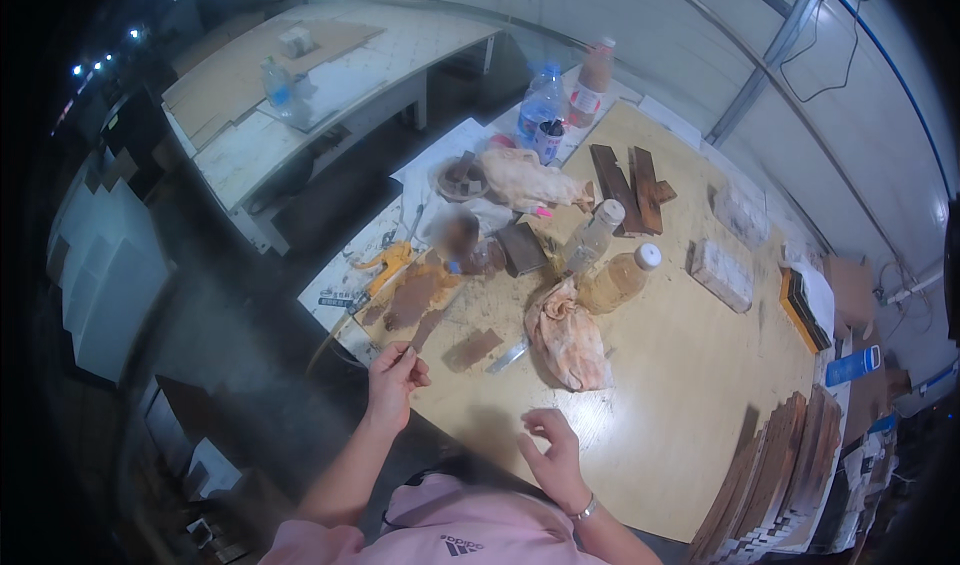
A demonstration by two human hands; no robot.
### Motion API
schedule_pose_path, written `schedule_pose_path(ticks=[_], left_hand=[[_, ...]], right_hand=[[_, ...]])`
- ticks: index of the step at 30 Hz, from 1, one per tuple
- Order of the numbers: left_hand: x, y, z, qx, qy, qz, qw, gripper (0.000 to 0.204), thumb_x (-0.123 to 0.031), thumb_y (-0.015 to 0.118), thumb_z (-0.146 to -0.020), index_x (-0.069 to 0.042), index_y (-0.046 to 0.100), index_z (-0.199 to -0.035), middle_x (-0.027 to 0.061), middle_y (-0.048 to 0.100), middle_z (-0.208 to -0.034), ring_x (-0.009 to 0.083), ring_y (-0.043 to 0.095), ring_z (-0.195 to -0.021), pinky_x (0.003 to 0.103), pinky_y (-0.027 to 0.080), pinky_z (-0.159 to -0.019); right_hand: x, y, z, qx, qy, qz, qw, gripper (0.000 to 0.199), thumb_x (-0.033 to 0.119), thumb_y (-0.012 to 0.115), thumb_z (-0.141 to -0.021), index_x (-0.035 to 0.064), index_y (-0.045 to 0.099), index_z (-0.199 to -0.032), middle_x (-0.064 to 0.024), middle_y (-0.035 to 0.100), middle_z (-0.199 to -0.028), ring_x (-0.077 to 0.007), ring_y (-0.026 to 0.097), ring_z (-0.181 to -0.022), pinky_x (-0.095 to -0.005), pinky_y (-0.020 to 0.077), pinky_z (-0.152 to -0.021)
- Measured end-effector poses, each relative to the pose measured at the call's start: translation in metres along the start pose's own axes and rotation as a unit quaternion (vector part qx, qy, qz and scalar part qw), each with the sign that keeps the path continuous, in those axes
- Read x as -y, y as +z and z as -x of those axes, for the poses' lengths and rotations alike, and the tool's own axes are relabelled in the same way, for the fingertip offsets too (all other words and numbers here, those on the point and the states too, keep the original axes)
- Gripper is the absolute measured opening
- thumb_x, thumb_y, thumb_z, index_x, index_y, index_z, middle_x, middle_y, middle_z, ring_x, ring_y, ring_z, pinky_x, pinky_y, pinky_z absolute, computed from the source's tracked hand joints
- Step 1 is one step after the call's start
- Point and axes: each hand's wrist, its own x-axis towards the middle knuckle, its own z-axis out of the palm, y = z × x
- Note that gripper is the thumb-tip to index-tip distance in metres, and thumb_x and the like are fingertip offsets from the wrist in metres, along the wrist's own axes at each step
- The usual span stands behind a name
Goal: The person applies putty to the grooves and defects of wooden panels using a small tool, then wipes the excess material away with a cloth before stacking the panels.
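My left hand (393,380) is closed in a pinch on a thin brown strip (429,329) that points up and away over the table's near left edge. Whether the strip is wood or sandpaper I cannot make out. My right hand (553,452) hovers over the near edge with loosely bent fingers and thumb apart, and nothing shows in it. Between and beyond the hands lie a flat brown piece (472,349), a metal strip (508,356) and a crumpled stained cloth (568,340). A larger brown sheet (409,300) rests past my left hand.
Two white-capped bottles (620,280) (594,237) stand behind the cloth. Dark wood pieces (622,190), a wrapped white block (721,276) and an orange cloth (386,265) lie around the yellowish table (690,395). Stacked boards (775,470) line the right edge. Another table (340,90) stands far left.
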Motion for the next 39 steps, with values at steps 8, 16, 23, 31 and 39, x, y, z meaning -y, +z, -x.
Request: schedule_pose_path(ticks=[8, 16, 23, 31, 39], left_hand=[[-0.018, 0.000, -0.036, -0.049, 0.020, -0.023, 0.998, 0.011, -0.013, 0.052, -0.099, -0.004, 0.059, -0.102, 0.0038, 0.060, -0.075, 0.0114, 0.057, -0.063, 0.026, 0.050, -0.062], [-0.027, -0.042, -0.057, -0.104, 0.077, -0.073, 0.989, 0.013, -0.012, 0.053, -0.099, -0.002, 0.061, -0.100, 0.0026, 0.059, -0.072, 0.0084, 0.056, -0.061, 0.022, 0.046, -0.058], [-0.028, -0.050, -0.065, -0.104, 0.085, -0.134, 0.982, 0.013, -0.007, 0.052, -0.098, 0.001, 0.062, -0.102, 0.0025, 0.060, -0.071, 0.0083, 0.055, -0.061, 0.022, 0.045, -0.059], [-0.021, -0.040, -0.080, -0.094, 0.112, -0.206, 0.967, 0.014, -0.005, 0.055, -0.096, 0.002, 0.062, -0.106, 0.0041, 0.063, -0.077, 0.0092, 0.060, -0.069, 0.024, 0.049, -0.066], [-0.014, -0.049, -0.088, -0.153, 0.201, -0.286, 0.924, 0.012, -0.001, 0.061, -0.091, 0.002, 0.067, -0.101, -0.0006, 0.057, -0.080, 0.0065, 0.051, -0.068, 0.022, 0.040, -0.061]], right_hand=[[0.018, 0.021, -0.153, -0.048, -0.112, 0.173, 0.977, 0.048, 0.015, 0.071, -0.076, 0.0012, 0.055, -0.119, -0.0179, 0.053, -0.118, -0.0358, 0.052, -0.111, -0.0408, 0.0426, -0.097], [0.004, 0.060, -0.193, -0.012, -0.090, 0.186, 0.978, 0.049, 0.010, 0.070, -0.073, 0.0013, 0.055, -0.119, -0.0181, 0.052, -0.120, -0.0359, 0.050, -0.114, -0.0420, 0.0414, -0.099], [0.006, 0.056, -0.232, -0.046, -0.152, 0.239, 0.958, 0.059, 0.004, 0.069, -0.069, 0.0021, 0.052, -0.125, -0.0186, 0.048, -0.126, -0.0386, 0.046, -0.117, -0.0449, 0.0383, -0.102], [0.017, 0.051, -0.268, -0.015, -0.236, 0.309, 0.921, 0.068, 0.004, 0.071, -0.065, 0.0031, 0.049, -0.129, -0.0196, 0.044, -0.134, -0.0395, 0.042, -0.122, -0.0464, 0.0367, -0.103], [0.021, 0.056, -0.270, 0.020, -0.277, 0.297, 0.914, 0.054, 0.004, 0.072, -0.067, 0.0044, 0.055, -0.118, -0.0156, 0.051, -0.124, -0.0350, 0.050, -0.107, -0.0468, 0.0407, -0.091]])
